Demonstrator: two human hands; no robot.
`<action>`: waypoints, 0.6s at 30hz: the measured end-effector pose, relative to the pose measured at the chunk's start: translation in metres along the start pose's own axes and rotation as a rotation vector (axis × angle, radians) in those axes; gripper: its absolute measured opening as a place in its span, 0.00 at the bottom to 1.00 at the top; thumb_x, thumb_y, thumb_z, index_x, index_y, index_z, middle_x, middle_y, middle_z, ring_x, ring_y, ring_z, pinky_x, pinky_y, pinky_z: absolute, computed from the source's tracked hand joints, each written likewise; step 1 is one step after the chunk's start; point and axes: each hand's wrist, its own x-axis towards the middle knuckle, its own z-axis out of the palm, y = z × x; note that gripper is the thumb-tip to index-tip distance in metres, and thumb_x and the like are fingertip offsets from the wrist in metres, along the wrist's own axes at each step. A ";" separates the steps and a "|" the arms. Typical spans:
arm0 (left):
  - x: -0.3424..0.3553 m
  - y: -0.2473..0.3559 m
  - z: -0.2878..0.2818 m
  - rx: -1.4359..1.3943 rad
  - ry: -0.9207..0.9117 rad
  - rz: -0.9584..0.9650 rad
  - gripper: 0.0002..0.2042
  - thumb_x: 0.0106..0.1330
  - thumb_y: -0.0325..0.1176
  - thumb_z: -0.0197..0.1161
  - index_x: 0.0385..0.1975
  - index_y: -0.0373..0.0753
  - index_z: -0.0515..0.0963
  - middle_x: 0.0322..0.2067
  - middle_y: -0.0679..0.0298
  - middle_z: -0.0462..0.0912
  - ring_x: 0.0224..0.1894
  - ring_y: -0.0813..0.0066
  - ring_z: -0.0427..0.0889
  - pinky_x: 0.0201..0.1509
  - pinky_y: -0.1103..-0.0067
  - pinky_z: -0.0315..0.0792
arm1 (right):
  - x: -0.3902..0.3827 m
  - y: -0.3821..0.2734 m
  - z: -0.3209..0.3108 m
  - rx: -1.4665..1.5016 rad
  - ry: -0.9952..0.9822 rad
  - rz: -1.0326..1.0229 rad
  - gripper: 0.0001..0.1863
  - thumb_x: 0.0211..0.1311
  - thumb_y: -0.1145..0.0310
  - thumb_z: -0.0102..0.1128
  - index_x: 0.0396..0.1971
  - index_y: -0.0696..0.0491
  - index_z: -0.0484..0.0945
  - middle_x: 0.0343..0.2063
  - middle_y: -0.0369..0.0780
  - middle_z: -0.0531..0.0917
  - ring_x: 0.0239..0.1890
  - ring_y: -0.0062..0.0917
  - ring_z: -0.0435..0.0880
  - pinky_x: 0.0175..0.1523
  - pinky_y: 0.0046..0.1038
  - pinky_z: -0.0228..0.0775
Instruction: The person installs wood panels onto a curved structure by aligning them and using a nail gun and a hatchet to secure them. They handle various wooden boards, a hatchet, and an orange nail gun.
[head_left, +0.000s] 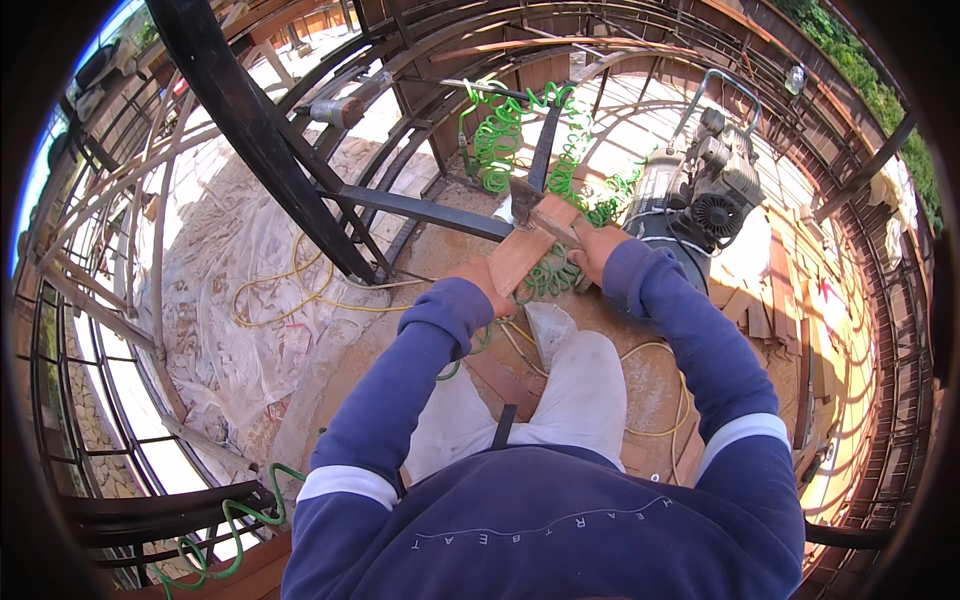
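Observation:
A short, reddish-brown wooden board [518, 262] slants up and away in front of me. Its near end is gripped by my left hand [484, 280], fingers closed around the edge. At the far end, my right hand [598, 252] is closed on a short wooden piece [556, 218] lying across the board. Beside that piece is a greyish, blade-like part [524, 200]; whether the two are joined I cannot tell. Just beyond stands the dark metal bar [470, 213] of a frame, close to the board's far end.
A thick black beam [250, 130] slopes down at the left. Green coiled hose [497, 140] hangs ahead, and an air compressor [715, 190] stands at the right. Yellow cable [300, 295] crosses the floor near crumpled plastic sheeting [220, 340]. Wooden boards [780, 290] are piled at the right.

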 end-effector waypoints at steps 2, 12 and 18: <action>-0.001 0.002 -0.005 -0.021 0.023 -0.007 0.41 0.43 0.48 0.74 0.52 0.24 0.68 0.42 0.37 0.82 0.46 0.44 0.84 0.52 0.64 0.77 | -0.005 -0.014 -0.015 0.115 0.196 -0.029 0.19 0.68 0.60 0.55 0.44 0.63 0.68 0.29 0.59 0.82 0.37 0.56 0.82 0.46 0.49 0.73; 0.009 0.006 -0.001 0.010 0.045 -0.019 0.42 0.43 0.49 0.73 0.55 0.27 0.68 0.43 0.38 0.81 0.47 0.45 0.83 0.53 0.65 0.76 | -0.013 0.014 0.034 0.410 0.345 0.093 0.18 0.65 0.61 0.59 0.44 0.60 0.72 0.28 0.49 0.83 0.27 0.40 0.84 0.35 0.41 0.75; 0.011 -0.034 0.017 -0.902 -0.121 0.311 0.44 0.46 0.43 0.68 0.65 0.30 0.59 0.50 0.48 0.77 0.45 0.56 0.81 0.48 0.65 0.77 | -0.087 -0.027 0.097 1.433 0.558 0.248 0.11 0.63 0.75 0.60 0.42 0.58 0.71 0.21 0.35 0.76 0.14 0.17 0.75 0.19 0.24 0.68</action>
